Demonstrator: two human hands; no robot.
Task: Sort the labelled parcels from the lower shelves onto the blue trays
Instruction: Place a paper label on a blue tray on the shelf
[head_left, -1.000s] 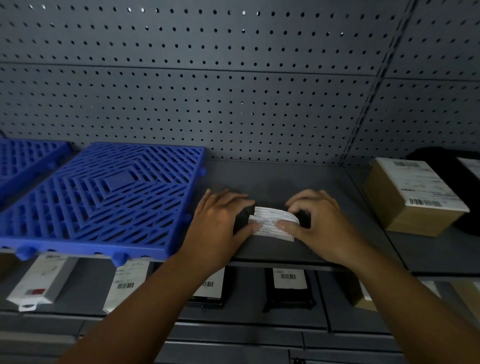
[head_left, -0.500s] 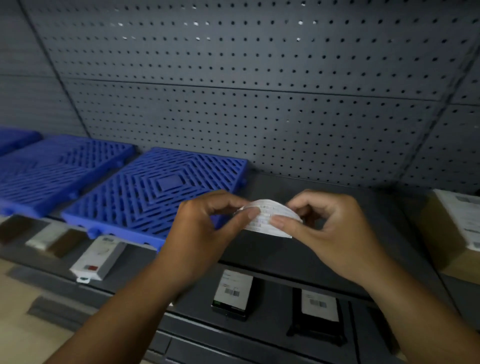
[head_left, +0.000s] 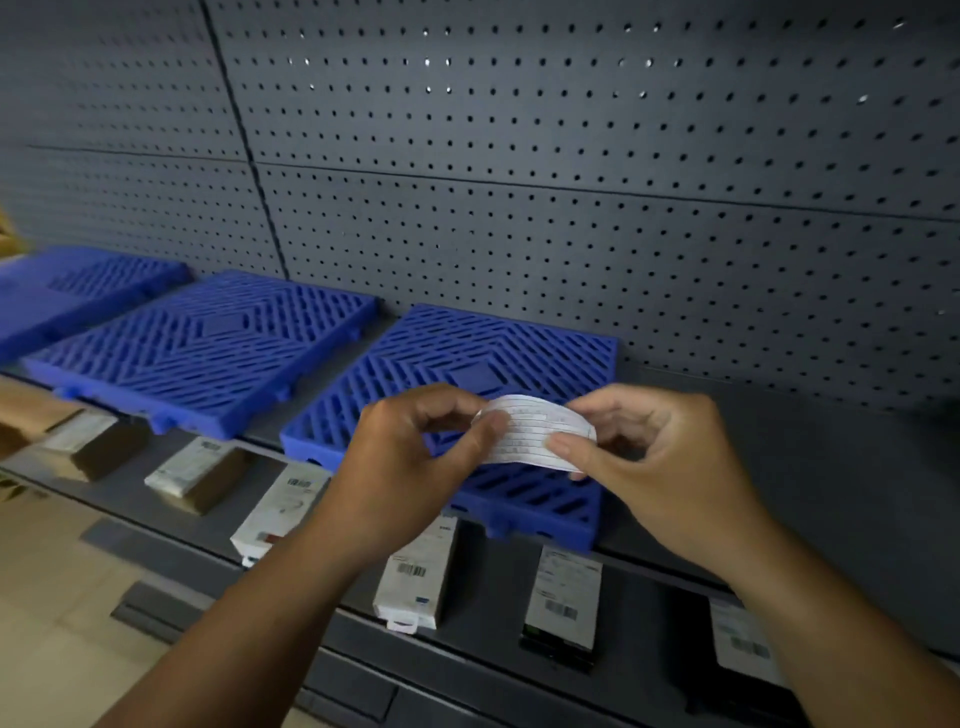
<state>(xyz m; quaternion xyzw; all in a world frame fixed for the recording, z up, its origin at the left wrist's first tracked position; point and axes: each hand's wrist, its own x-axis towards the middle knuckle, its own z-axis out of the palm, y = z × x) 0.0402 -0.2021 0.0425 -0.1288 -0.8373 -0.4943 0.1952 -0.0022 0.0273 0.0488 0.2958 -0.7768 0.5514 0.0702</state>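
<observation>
A small white paper slip (head_left: 530, 434) with printed lines bows upward between my hands, above the front of the nearest blue tray (head_left: 524, 358). My left hand (head_left: 410, 462) pinches its left end with thumb and fingers. Its right end is pinched by my right hand (head_left: 660, 457). Two more blue trays (head_left: 208, 348) (head_left: 67, 291) lie to the left on the same shelf. On the lower shelf lie several labelled parcels, among them a white box (head_left: 415, 577), a black parcel with a white label (head_left: 563, 603) and another white box (head_left: 280, 504).
A grey pegboard wall (head_left: 571, 182) backs the shelf. Bare shelf surface (head_left: 805, 467) extends right of the nearest tray. Brown boxes with white labels (head_left: 98, 441) (head_left: 202, 473) sit at the lower left. Another labelled black parcel (head_left: 743, 644) lies at the lower right. Beige floor (head_left: 52, 597) shows at the bottom left.
My hands have lifted the slip off the bare shelf and carried it left, so it is over the nearest blue tray. My view has swung left, and the brown box on the right is out of sight.
</observation>
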